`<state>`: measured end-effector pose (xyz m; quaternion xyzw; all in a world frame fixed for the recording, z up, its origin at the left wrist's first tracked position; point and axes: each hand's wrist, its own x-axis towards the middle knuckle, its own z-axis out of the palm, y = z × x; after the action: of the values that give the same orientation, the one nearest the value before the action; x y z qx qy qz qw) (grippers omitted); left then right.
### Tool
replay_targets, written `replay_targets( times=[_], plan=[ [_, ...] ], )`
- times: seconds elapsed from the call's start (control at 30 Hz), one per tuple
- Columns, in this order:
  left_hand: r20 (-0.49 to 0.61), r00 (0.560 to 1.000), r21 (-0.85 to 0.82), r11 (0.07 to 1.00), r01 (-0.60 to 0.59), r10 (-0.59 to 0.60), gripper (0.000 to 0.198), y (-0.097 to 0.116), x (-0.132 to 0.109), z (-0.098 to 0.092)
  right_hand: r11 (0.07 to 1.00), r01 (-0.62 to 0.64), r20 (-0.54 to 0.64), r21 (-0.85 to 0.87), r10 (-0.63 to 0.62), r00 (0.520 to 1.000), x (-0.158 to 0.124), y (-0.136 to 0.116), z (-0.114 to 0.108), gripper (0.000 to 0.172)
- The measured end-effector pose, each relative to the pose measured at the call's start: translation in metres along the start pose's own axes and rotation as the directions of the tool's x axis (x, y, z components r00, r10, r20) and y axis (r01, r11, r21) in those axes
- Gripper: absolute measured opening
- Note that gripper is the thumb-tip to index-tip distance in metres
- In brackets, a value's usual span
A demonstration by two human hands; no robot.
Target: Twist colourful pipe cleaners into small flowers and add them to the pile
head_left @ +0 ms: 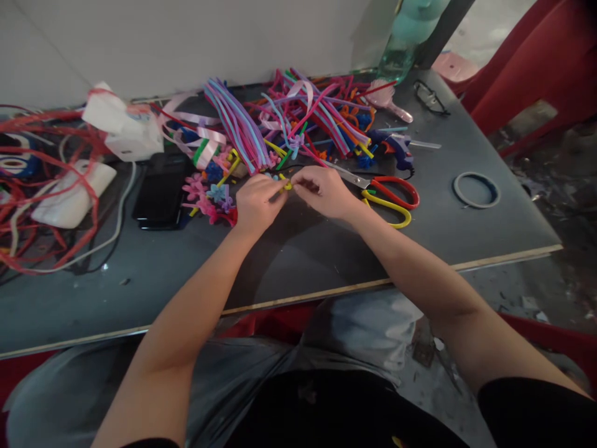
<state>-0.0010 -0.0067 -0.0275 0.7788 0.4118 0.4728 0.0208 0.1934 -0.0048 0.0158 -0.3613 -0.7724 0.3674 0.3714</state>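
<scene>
Between my fingertips is a short yellow pipe cleaner [286, 183], bent into a small shape. My left hand [259, 204] pinches it from the left, and my right hand [324, 191] closes on it from the right. Just left of my left hand lie pipe-cleaner flowers [201, 194] in pink, blue and purple. A pair of scissors [389, 200] with red and yellow handles lies beside my right wrist, its blades partly behind the hand. Beyond my hands are a bundle of purple and blue pipe cleaners [237, 124] and a looser pile of mixed colours [321, 118].
A glue gun [394, 148], a pink hairbrush [387, 99], glasses [429, 96] and a roll of tape [476, 190] are on the right. At left are a black phone [161, 193], a white power strip [74, 193] and tangled red ribbon [88, 214]. A bottle [398, 59] stands behind.
</scene>
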Motion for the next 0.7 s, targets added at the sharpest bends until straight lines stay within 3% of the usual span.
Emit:
replay_targets(
  times=[0.17,0.27,0.33,0.4,0.57,0.7],
  plan=[
    [-0.001,0.999,-0.055,0.998,0.033,-0.033,0.024,0.006,0.005,-0.002,0.951,-0.133,0.084,0.280,0.114,0.990,0.002,0.003,-0.004,0.035],
    [-0.034,0.991,-0.168,0.979,0.118,-0.126,0.024,0.013,0.008,-0.005,0.961,-0.080,-0.060,0.266,0.099,0.993,0.002,0.007,-0.003,0.041],
    [-0.039,0.974,-0.224,0.952,0.208,-0.222,0.025,0.016,0.009,-0.006,0.980,-0.044,-0.169,0.193,0.077,0.983,0.001,0.008,-0.004,0.039],
    [-0.022,0.951,-0.255,0.922,0.292,-0.307,0.028,0.018,0.009,-0.007,0.994,-0.016,-0.206,0.112,0.039,0.978,0.000,0.008,-0.005,0.034],
    [0.090,0.918,-0.339,0.855,0.394,-0.387,0.035,0.022,0.010,-0.007,0.997,0.056,-0.144,-0.056,-0.064,0.988,0.002,0.008,-0.004,0.017],
    [0.149,0.882,-0.400,0.788,0.468,-0.448,0.036,0.022,0.011,-0.005,0.999,0.009,-0.141,-0.050,-0.016,0.990,0.003,0.007,-0.002,0.011]
  ],
)
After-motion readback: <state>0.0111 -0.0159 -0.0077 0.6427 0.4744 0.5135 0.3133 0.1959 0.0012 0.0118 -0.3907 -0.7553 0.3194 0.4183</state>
